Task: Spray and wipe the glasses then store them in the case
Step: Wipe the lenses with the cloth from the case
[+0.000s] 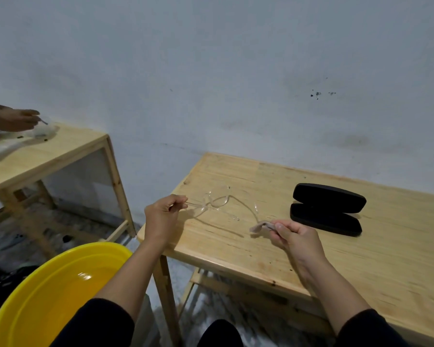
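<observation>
The left hand (164, 216) pinches the tip of one temple arm of the clear-framed glasses (219, 202). The right hand (292, 235) is closed on a small grey cloth (259, 226), which wraps the tip of the other arm. Held by both ends, the frame hangs spread open just above the wooden table (361, 259). This keeps fingers off the lenses and likely lets the cloth run along the arm.

The yellow basin (43, 294) (water visible inside) sits low at the left, beside the table and clear of the work. The black case (327, 209) lies open on the table just beyond the right hand, lid back, presumably ready to receive the glasses. No spray bottle is in view. Judgement: wiping in progress, storage not yet begun.
</observation>
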Available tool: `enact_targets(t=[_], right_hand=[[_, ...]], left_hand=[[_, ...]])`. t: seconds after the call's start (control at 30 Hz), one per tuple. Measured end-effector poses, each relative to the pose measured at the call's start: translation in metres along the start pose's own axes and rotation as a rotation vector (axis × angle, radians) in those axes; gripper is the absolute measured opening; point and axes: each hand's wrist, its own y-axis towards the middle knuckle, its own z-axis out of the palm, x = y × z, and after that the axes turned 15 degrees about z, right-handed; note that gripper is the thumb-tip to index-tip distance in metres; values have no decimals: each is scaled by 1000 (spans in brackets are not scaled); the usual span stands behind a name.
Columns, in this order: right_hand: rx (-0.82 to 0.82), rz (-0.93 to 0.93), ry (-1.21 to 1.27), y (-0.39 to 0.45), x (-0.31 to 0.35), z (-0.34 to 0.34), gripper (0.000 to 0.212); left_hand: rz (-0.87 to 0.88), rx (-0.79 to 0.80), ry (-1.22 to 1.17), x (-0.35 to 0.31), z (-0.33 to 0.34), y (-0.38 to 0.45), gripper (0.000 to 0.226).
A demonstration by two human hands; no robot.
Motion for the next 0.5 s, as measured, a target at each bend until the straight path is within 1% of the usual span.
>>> enact_targets(t=[0.13,0.37,0.5], right_hand=[[-42,8,19,1,-2,0,17],[-135,3,108,3,-4,-5,21],[-148,-8,153,1,-1,-8,20]], left_hand=[[9,56,56,0,-1,-5,19],[178,111,143,3,-3,-8,26],[243,155,164,4,0,-9,29]])
